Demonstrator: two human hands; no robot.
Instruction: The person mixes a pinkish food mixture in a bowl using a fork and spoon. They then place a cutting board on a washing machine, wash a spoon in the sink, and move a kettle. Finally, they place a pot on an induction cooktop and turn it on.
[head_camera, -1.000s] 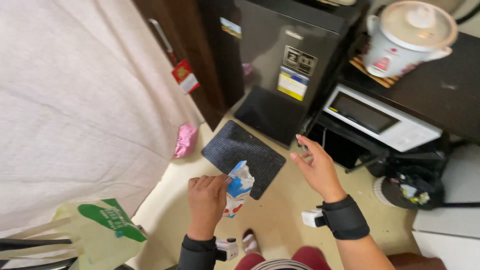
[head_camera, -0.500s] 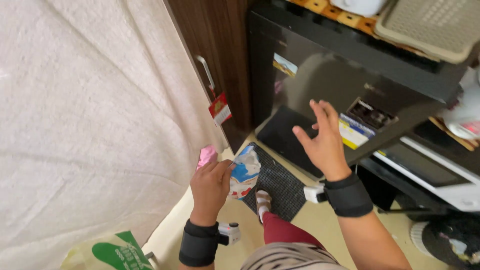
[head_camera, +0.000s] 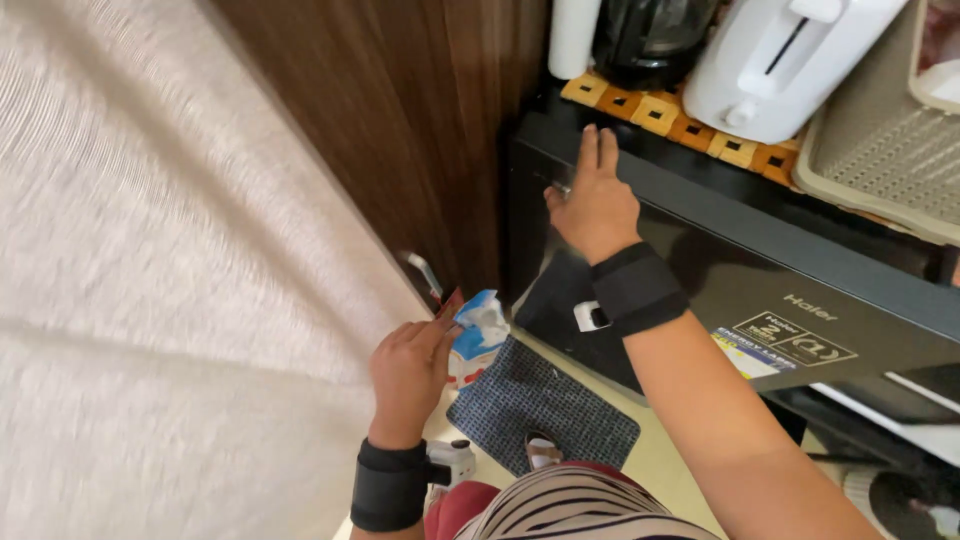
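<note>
Two hands at work. I see the left hand closed around a small blue-and-white carton, fingers wrapped on its side, held low over the floor near the far corner of the dark floor mat. The right hand, wearing a black wrist strap, rests on the top front edge of the black mini fridge; its fingers are bent over that edge and grip nothing loose. The fridge door appears shut, so I judge the carton not yet put away and the door not yet opened. Outward: a wooden cabinet stands left of the fridge; a white toaster and a beige basket sit on top.
</note>
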